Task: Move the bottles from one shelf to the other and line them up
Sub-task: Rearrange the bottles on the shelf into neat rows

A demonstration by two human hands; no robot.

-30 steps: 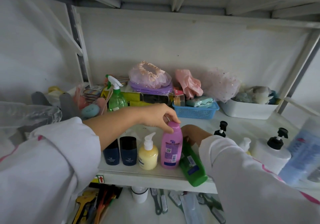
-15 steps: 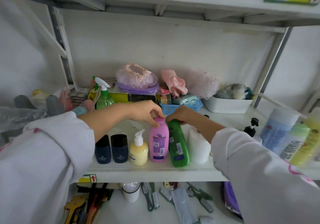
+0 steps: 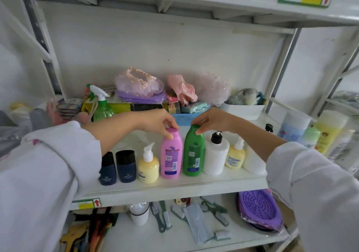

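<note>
Just stood the green bottle (image 3: 193, 151) upright by the pink one (image 3: 171, 154), my right hand (image 3: 210, 120) and left hand (image 3: 158, 121) pinching their caps, so the row's growing.

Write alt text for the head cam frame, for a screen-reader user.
A person's left hand grips the cap of a pink bottle and the right hand the cap of a green bottle, both upright in a row along the front of a white shelf. Two dark bottles and pump bottles flank them; clutter sits behind.
</note>
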